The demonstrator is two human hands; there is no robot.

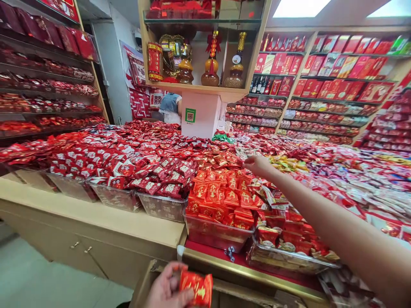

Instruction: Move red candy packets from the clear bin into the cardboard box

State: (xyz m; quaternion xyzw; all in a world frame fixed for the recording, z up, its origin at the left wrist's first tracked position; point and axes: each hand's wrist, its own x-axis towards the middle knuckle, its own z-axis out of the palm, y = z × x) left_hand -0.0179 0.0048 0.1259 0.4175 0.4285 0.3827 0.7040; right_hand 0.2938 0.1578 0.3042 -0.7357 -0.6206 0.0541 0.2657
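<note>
Low at the front, my left hand (170,288) grips a small red packet (198,287) with gold print, thumb across its face. My right arm stretches far over the display, and my right hand (256,165) is just above the packets behind the front bins. Its fingers are curled closed; anything in them is hidden. Nearest below it is a clear bin (218,233) heaped with orange-red, gold-lettered packets (221,192). To the right, under my forearm, another clear bin (289,259) holds red and cream packets (289,233).
Clear bins (162,207) of dark red packets line the counter (96,218) to the left. An open cardboard box (244,295) is below the counter edge. A white pillar (201,115) supports a shelf with bottles (210,70). Another person (171,107) is behind the display.
</note>
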